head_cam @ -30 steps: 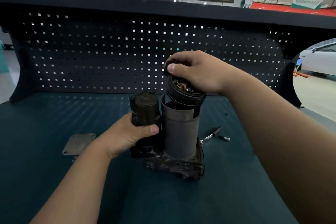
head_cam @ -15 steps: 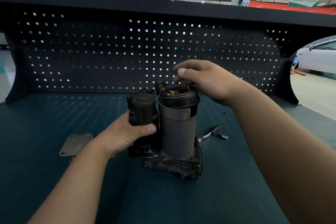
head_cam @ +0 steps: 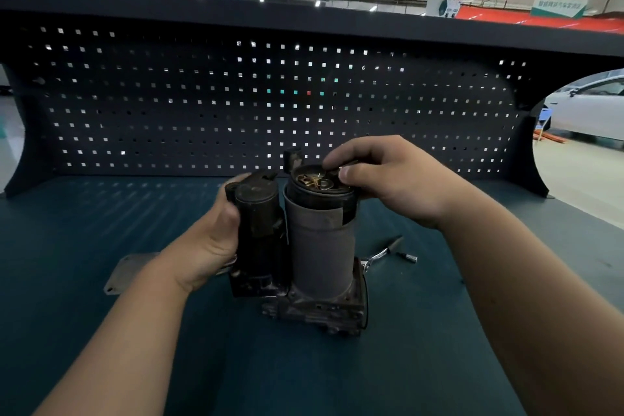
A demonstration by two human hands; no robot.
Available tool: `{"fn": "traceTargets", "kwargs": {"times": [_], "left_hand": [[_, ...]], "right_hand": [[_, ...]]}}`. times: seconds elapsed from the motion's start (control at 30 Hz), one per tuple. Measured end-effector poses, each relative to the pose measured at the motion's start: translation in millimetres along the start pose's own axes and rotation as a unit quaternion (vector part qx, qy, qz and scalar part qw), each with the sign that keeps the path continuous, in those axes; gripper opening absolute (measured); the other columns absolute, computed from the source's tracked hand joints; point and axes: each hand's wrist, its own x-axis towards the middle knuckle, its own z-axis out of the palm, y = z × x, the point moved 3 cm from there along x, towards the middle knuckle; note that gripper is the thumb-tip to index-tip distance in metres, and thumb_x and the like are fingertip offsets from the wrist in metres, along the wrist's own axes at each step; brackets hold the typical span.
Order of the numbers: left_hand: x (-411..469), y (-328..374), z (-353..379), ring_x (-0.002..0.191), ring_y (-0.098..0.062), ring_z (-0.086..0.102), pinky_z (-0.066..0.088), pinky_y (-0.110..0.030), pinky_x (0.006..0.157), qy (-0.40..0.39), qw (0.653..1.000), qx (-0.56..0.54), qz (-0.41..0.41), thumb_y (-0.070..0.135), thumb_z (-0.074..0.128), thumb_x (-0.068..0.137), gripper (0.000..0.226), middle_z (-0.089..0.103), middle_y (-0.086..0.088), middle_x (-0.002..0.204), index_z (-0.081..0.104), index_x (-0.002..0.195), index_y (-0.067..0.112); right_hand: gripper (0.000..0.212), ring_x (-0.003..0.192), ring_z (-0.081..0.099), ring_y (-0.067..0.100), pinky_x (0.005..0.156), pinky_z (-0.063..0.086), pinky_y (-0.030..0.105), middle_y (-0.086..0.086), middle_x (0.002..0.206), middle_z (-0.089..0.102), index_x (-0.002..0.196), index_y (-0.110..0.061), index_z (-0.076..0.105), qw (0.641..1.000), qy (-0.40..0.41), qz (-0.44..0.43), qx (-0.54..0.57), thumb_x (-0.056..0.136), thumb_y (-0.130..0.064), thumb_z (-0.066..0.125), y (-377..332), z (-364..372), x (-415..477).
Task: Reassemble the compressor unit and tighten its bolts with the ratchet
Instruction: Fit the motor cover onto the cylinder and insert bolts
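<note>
Head view: a dark, grimy metal compressor unit (head_cam: 304, 257) stands upright at the centre of a teal-matted work surface (head_cam: 101, 331), in front of a black perforated pegboard back panel (head_cam: 202, 105). The left hand (head_cam: 216, 240) has its grip closed round the black cylindrical motor housing (head_cam: 258, 219) on the unit's left side, thumb forward, steadying the assy. The right hand (head_cam: 388, 179) rests over the top of the taller grey cylinder (head_cam: 320, 246), fingertips (head_cam: 332, 164) and thumb pinching the rim of the round black end cap (head_cam: 317, 186), whose brass-coloured internals show from above. The cap looks seated in the cylinder mouth, though a dark gap on the right side of the sleeve suggests it may not be fully home; can't tell for sure.

To do this step well, approx.: keep the left hand's hold firm so the base doesn't rock, press the cap down square rather than tilted, and rotate it till any tab lines up w/ the notch before any bolts go in. Forcing it cocked risks pinching a seal.

A chrome ratchet w/ black handle (head_cam: 385, 252) lies on the surface just right of the unit, a small loose socket bit (head_cam: 410, 258) beside it. A flat grey metal cover plate (head_cam: 130, 272) waits to the left, partly hidden by the left wrist. Bolts not visible.
</note>
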Motion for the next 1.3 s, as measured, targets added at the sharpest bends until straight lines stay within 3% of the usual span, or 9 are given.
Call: {"fn": "traceTargets", "kwargs": {"times": [0.07, 0.13, 0.2, 0.3, 0.47, 0.6, 0.7, 1.03, 1.3], "left_hand": [[-1, 9, -1, 0.118, -0.02, 0.053, 0.041, -0.043, 0.102, 0.059, 0.997, 0.042, 0.025, 0.097, 0.055, 0.03, 0.126, 0.055, 0.004, 0.125, 0.038, 0.133, 0.028], [-3, 14, -3, 0.117, -0.004, 0.051, 0.043, -0.028, 0.095, 0.124, 0.984, 0.106, 0.076, 0.081, 0.057, 0.053, 0.084, 0.049, 0.016, 0.127, 0.036, 0.126, 0.045], [-3, 23, 5, 0.114, 0.002, 0.052, 0.042, -0.016, 0.089, 0.164, 0.965, 0.154, 0.137, 0.06, 0.054, 0.069, 0.051, 0.049, 0.019, 0.127, 0.042, 0.117, 0.053], [-3, 39, 17, 0.115, -0.001, 0.048, 0.035, -0.007, 0.093, 0.167, 0.922, 0.274, 0.218, 0.053, 0.051, 0.081, 0.029, 0.049, 0.021, 0.118, 0.057, 0.107, 0.046], [-7, 61, 37, 0.111, -0.007, 0.043, 0.035, -0.02, 0.087, 0.093, 0.847, 0.443, 0.28, 0.056, 0.043, 0.089, 0.046, 0.048, 0.021, 0.115, 0.063, 0.12, 0.028], [-2, 62, 37, 0.111, 0.001, 0.037, 0.033, -0.02, 0.085, 0.044, 0.865, 0.453, 0.213, 0.068, 0.04, 0.079, 0.049, 0.046, 0.032, 0.111, 0.058, 0.119, 0.045], [-1, 64, 34, 0.108, 0.003, 0.037, 0.033, -0.017, 0.087, 0.018, 0.872, 0.451, 0.192, 0.073, 0.041, 0.073, 0.04, 0.046, 0.034, 0.114, 0.05, 0.108, 0.056], [-2, 66, 36, 0.106, 0.01, 0.033, 0.035, -0.023, 0.087, -0.011, 0.872, 0.464, 0.154, 0.077, 0.039, 0.068, 0.039, 0.043, 0.034, 0.115, 0.046, 0.1, 0.056], [-3, 68, 39, 0.095, 0.002, 0.036, 0.038, -0.032, 0.085, 0.004, 0.872, 0.47, 0.137, 0.076, 0.045, 0.066, 0.036, 0.047, 0.027, 0.102, 0.047, 0.089, 0.048]], "right_hand": [[0.025, 0.086, 0.068, 0.018, 0.086, 0.056, 0.038, -0.004, 0.085, 0.074, 0.085, -0.032, 0.073, 0.999, 0.022, -0.005, -0.024, 0.091, -0.012, 0.058, 2, 3, -3], [0.027, 0.089, 0.067, 0.012, 0.087, 0.055, 0.036, -0.012, 0.089, 0.073, 0.085, -0.035, 0.072, 0.998, 0.046, -0.013, -0.048, 0.092, -0.015, 0.055, 3, 5, -4], [0.029, 0.089, 0.064, -0.001, 0.084, 0.051, 0.022, -0.021, 0.089, 0.071, 0.085, -0.037, 0.071, 0.997, 0.061, -0.023, -0.048, 0.092, -0.016, 0.053, 3, 8, -7], [0.033, 0.087, 0.06, -0.01, 0.074, 0.042, 0.006, -0.028, 0.086, 0.068, 0.083, -0.039, 0.071, 0.995, 0.089, -0.037, -0.018, 0.094, -0.015, 0.051, 6, 13, -12], [0.036, 0.097, 0.06, -0.005, 0.085, 0.046, 0.013, -0.017, 0.101, 0.07, 0.085, -0.035, 0.072, 0.99, 0.12, -0.065, 0.028, 0.092, -0.009, 0.048, 7, 20, -11], [0.034, 0.093, 0.061, -0.005, 0.08, 0.046, 0.01, -0.016, 0.098, 0.07, 0.078, -0.034, 0.07, 0.988, 0.127, -0.081, 0.027, 0.088, -0.007, 0.051, 5, 22, -10], [0.032, 0.091, 0.063, -0.006, 0.08, 0.047, 0.01, -0.018, 0.092, 0.071, 0.086, -0.036, 0.068, 0.985, 0.149, -0.075, 0.044, 0.085, -0.008, 0.053, 8, 23, -7], [0.029, 0.076, 0.063, -0.003, 0.061, 0.047, 0.011, -0.016, 0.083, 0.071, 0.08, -0.03, 0.07, 0.982, 0.17, -0.039, 0.068, 0.084, -0.01, 0.049, 14, 27, -5], [0.026, 0.078, 0.065, 0.003, 0.065, 0.051, 0.017, -0.011, 0.084, 0.072, 0.074, -0.027, 0.07, 0.98, 0.182, -0.034, 0.07, 0.083, -0.012, 0.051, 13, 27, -2]]}}
